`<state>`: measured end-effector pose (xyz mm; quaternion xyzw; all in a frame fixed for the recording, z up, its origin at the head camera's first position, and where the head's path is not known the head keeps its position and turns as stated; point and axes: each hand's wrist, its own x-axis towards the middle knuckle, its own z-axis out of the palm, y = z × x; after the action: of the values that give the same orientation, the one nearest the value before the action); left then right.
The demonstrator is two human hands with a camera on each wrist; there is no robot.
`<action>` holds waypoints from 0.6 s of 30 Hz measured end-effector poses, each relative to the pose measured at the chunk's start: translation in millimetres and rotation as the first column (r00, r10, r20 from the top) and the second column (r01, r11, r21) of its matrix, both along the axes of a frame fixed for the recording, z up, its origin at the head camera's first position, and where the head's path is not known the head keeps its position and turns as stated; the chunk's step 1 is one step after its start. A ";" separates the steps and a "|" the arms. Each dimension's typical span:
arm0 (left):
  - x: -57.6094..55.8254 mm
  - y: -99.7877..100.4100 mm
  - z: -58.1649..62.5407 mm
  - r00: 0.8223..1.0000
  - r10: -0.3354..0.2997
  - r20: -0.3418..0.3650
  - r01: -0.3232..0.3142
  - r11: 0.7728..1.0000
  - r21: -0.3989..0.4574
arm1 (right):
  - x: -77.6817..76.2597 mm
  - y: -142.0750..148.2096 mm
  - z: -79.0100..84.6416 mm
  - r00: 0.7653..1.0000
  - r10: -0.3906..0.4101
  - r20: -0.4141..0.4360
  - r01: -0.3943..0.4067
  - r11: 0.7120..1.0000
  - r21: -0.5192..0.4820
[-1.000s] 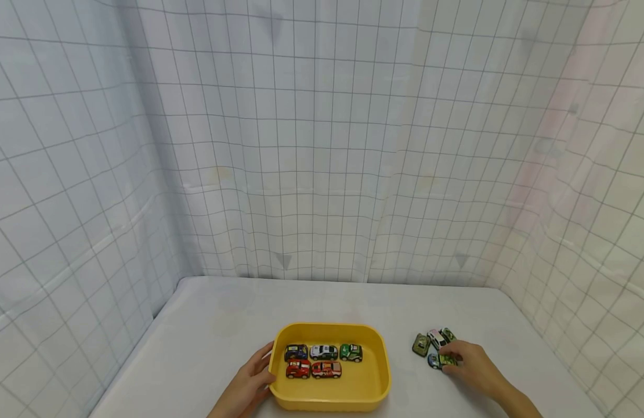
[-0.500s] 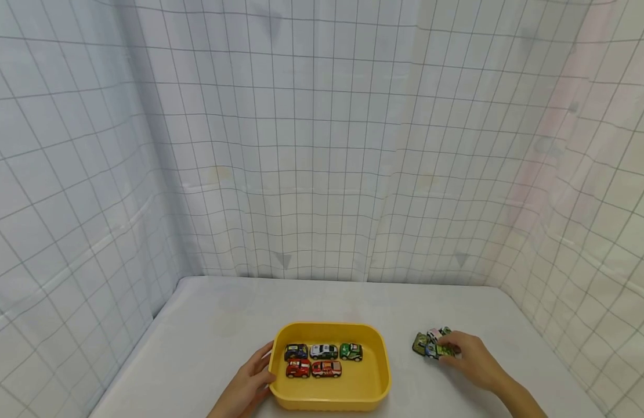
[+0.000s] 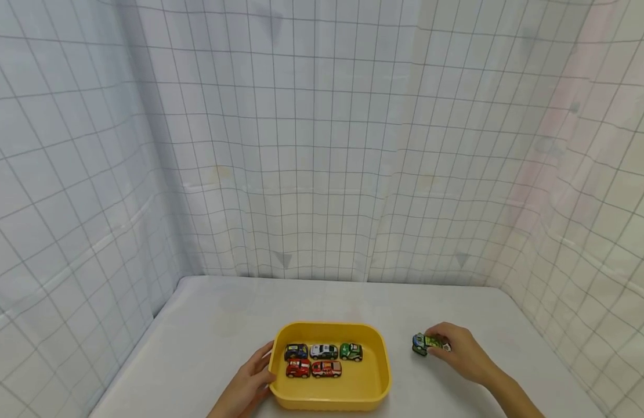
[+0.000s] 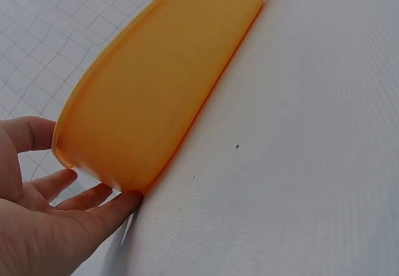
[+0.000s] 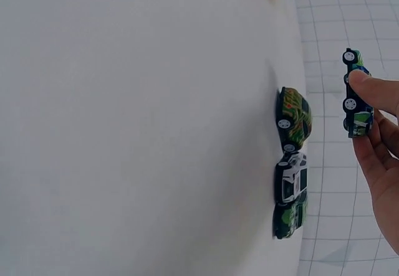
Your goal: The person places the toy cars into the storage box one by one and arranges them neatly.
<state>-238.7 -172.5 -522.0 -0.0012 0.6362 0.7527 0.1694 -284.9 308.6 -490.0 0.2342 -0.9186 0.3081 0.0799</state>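
Note:
My left hand [image 3: 247,380] grips the left side of a yellow tray [image 3: 329,405], thumb at the rim and fingers against the outer wall in the left wrist view. Pinched between the thumb and fingers of my right hand [image 3: 463,351] are two toy cars, a blue one [image 3: 419,338] and a green one [image 3: 433,342], side by side above the table. Below them stand an olive camouflage toy car [image 5: 293,117], a white toy car [image 5: 291,182] and another green toy car [image 5: 288,218], bunched together. The held hand partly covers these in the head view.
Several toy cars stand in the tray in two rows, among them a green car [image 3: 351,352] and a red car [image 3: 298,368]. White table cloth [image 3: 217,313] lies underneath. Gridded white curtains [image 3: 327,145] enclose the back and sides.
My right hand has pushed the green car against the blue one, then lifted both off the table, moving slightly away and left. The left hand and tray stay put.

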 end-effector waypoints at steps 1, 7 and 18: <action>0.1 -0.1 0.0 1.000 0.003 0.001 -0.003 1.000 -0.002 | -0.3 -2.4 1.8 1.000 0.002 0.006 -0.002 1.000 -0.002; 0.3 0.2 -1.8 1.000 0.007 0.007 -0.007 1.000 -0.005 | -1.5 -12.5 9.3 0.999 0.024 0.034 -0.024 1.000 -0.007; 0.6 1.5 1.4 1.000 0.011 0.006 -0.011 1.000 -0.011 | -3.5 -33.1 16.4 0.997 0.082 0.015 -0.082 0.996 -0.021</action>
<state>-238.1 -171.0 -520.6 -0.0080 0.6398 0.7501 0.1670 -288.4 275.4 -473.6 0.2684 -0.9057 0.3223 0.0623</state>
